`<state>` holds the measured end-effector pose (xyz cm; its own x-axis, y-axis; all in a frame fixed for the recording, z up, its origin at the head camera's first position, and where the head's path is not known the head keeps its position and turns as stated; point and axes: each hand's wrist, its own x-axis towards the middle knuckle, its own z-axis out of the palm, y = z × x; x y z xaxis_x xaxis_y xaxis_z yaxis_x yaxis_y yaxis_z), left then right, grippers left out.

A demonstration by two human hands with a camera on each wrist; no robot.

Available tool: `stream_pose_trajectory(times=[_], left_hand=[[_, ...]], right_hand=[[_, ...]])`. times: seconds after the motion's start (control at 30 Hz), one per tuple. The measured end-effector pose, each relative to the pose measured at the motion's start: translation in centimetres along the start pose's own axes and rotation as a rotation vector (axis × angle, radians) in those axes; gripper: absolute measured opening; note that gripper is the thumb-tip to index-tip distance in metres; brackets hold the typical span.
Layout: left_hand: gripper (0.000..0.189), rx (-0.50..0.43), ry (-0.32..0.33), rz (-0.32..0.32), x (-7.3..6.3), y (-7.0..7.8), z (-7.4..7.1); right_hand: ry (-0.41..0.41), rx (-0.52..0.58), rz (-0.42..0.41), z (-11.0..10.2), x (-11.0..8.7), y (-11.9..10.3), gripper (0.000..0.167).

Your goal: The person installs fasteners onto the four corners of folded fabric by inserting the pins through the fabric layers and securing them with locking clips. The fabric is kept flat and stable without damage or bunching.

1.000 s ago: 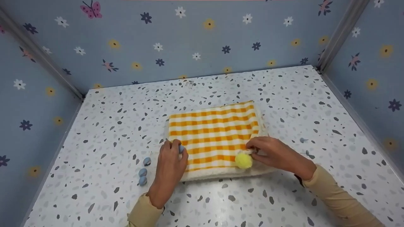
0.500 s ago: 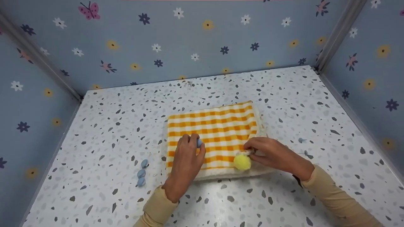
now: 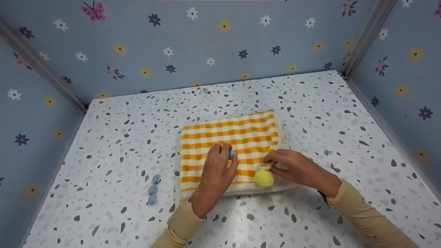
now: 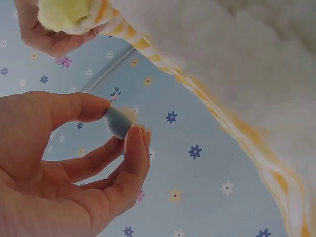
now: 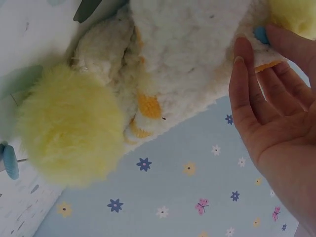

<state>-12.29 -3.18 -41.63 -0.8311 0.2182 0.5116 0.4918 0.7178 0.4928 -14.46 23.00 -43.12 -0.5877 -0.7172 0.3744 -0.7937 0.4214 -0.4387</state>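
Observation:
A yellow-and-white checked blanket (image 3: 224,137) with a white fleece underside lies folded on the table. My left hand (image 3: 215,174) is above it, pinching a small blue ribbed cap (image 4: 117,123) between thumb and fingertips. My right hand (image 3: 299,168) pinches the blanket's near right edge beside a fluffy yellow pom-pom (image 3: 264,177). In the right wrist view, another small blue piece (image 5: 260,34) shows under the right thumb against the fleece. A second yellow pom-pom (image 5: 71,126) appears large at the left of that view. The right fingertips are partly hidden in the head view.
Several blue caps (image 3: 152,189) lie in a row on the speckled table (image 3: 113,137), left of the blanket. Two small blue pieces, one a pin-like piece (image 3: 327,152), lie to the right. Flower-patterned panels (image 3: 206,44) wall the table at the back and sides.
My left hand has moved right, from the blanket's left edge toward the right hand, carrying the blue cap. The right hand stays at the blanket's edge by the pom-pom.

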Motion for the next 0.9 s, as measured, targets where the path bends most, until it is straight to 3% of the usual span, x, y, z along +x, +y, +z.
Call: stream_pose_trajectory(times=[0.43, 0.9], left_hand=[[0.016, -0.110, -0.094, 0.001, 0.7, 2.1, 1.6], [0.018, -0.226, -0.185, 0.019, 0.7, 3.0, 2.7]], right_hand=[[0.011, -0.019, -0.047, 0.1, 0.1, 0.0, 0.034], [0.071, -0.017, -0.134, -0.2, 0.3, 0.0, 0.037]])
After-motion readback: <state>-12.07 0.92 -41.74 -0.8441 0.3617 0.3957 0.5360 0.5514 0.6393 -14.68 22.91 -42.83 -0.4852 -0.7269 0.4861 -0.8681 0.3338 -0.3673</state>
